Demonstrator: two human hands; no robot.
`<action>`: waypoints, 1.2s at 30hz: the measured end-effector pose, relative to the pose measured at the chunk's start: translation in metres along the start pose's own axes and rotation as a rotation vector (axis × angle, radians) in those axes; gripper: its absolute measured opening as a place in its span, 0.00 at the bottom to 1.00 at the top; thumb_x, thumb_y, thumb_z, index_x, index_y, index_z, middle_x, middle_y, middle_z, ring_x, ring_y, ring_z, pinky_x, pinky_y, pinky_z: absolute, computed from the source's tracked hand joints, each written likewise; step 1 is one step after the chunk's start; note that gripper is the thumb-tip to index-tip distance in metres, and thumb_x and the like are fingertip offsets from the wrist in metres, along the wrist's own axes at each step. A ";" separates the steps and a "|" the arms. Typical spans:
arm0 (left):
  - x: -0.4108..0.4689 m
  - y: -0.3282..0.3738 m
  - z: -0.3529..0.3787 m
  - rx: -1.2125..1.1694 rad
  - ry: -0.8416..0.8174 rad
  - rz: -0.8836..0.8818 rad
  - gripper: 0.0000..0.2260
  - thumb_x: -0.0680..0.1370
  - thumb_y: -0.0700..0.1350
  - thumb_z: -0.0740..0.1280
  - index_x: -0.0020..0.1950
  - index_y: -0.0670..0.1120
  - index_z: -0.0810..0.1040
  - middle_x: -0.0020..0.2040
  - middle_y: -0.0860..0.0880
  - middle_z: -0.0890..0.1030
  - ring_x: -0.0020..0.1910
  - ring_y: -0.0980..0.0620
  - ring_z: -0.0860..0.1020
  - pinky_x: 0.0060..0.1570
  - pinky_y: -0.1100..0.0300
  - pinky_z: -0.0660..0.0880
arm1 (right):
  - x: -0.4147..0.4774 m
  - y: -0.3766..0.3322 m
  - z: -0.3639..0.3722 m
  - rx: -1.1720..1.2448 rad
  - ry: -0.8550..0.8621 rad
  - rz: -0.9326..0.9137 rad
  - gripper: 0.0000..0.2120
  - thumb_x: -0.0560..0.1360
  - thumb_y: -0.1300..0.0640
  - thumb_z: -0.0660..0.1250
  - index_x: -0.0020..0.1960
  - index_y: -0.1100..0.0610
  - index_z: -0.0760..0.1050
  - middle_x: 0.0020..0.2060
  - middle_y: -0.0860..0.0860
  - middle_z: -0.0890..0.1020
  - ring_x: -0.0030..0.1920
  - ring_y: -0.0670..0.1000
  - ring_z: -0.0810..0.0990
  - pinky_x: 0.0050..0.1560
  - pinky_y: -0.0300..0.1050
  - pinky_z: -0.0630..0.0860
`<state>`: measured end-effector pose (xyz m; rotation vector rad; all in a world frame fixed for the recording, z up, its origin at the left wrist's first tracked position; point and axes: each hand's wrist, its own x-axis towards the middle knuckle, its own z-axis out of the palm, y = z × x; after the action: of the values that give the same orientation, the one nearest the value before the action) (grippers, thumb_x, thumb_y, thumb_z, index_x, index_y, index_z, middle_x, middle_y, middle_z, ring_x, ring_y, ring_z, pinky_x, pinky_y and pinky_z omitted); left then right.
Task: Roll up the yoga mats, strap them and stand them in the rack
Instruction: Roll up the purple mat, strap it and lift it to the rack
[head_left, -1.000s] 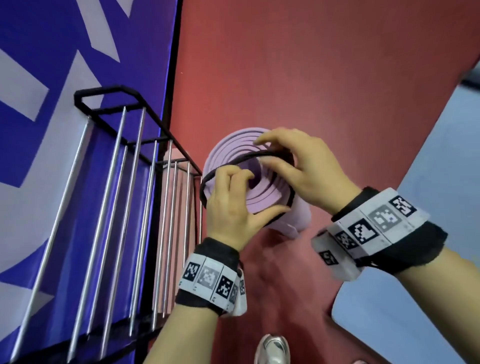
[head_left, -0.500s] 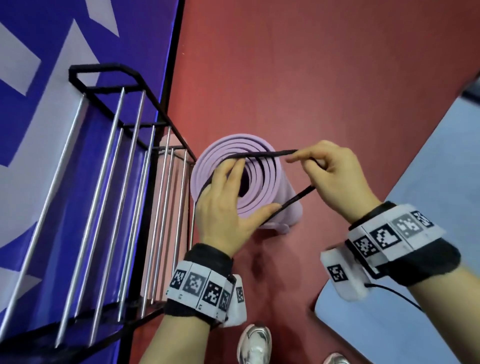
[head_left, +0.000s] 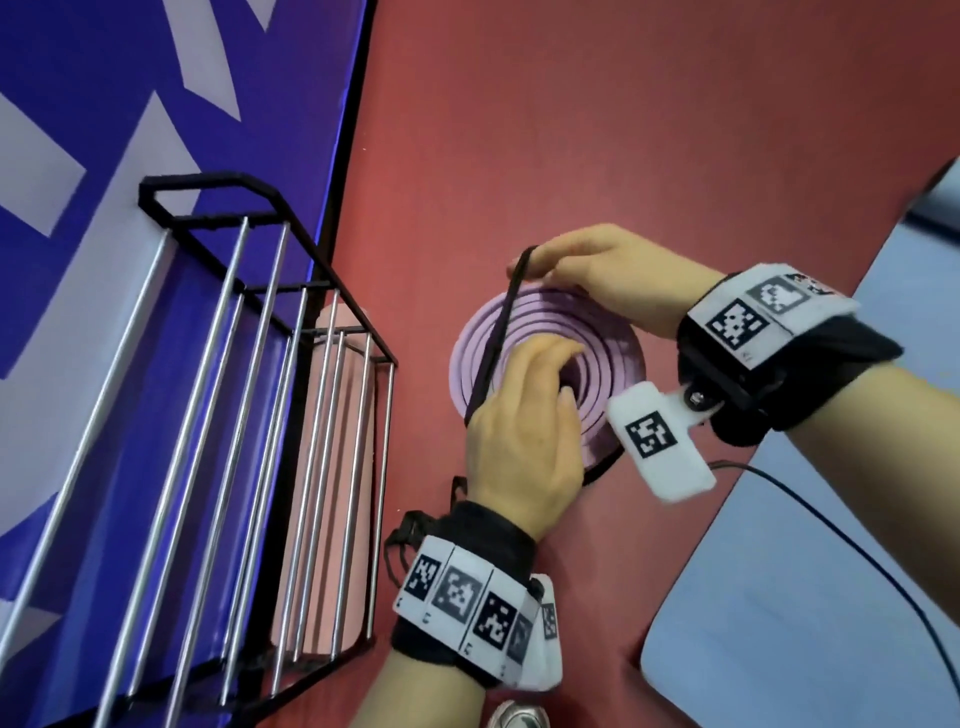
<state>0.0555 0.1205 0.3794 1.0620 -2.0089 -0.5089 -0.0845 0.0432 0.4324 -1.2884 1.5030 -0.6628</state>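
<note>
And the right hand pinched the black strap tight between thumb and fingertips, just past the far rim of the rolled purple mat; it ran taut back across the coil into the left hand, fingers curled down over the roll's centre, gripping it at the thumb side; the roll stood on end beneath both sets of fingers; the rack with a pink mat stood left of them

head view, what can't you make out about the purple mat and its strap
strap: fastened or not, left hand covers its lower end in the head view.
purple mat: sides and bottom, seen end-on from above.
pink mat: strapped or not, rack bars cross it.
shoe: cut by the bottom edge.
</note>
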 end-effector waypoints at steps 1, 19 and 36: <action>0.001 0.000 0.001 -0.025 0.005 0.001 0.13 0.75 0.40 0.56 0.59 0.43 0.71 0.56 0.44 0.77 0.54 0.50 0.74 0.52 0.60 0.72 | 0.001 0.004 -0.005 -0.049 -0.001 0.049 0.12 0.77 0.64 0.59 0.54 0.66 0.79 0.52 0.60 0.82 0.47 0.52 0.78 0.52 0.48 0.77; 0.011 -0.024 -0.013 0.067 0.252 -0.429 0.09 0.76 0.44 0.66 0.51 0.42 0.82 0.54 0.46 0.82 0.54 0.52 0.79 0.56 0.62 0.72 | -0.057 0.037 0.015 -0.383 0.093 -0.182 0.43 0.69 0.53 0.72 0.77 0.46 0.51 0.63 0.46 0.75 0.59 0.50 0.75 0.49 0.34 0.66; 0.024 -0.063 0.008 -0.777 0.300 -1.055 0.09 0.74 0.50 0.64 0.41 0.46 0.76 0.41 0.46 0.77 0.44 0.47 0.74 0.49 0.50 0.73 | -0.028 0.054 0.013 0.440 0.253 -0.020 0.13 0.72 0.63 0.71 0.55 0.55 0.76 0.48 0.53 0.82 0.47 0.50 0.79 0.53 0.47 0.77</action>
<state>0.0726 0.0653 0.3443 1.4705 -0.7053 -1.4139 -0.0955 0.0870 0.3894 -0.9075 1.4373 -1.1321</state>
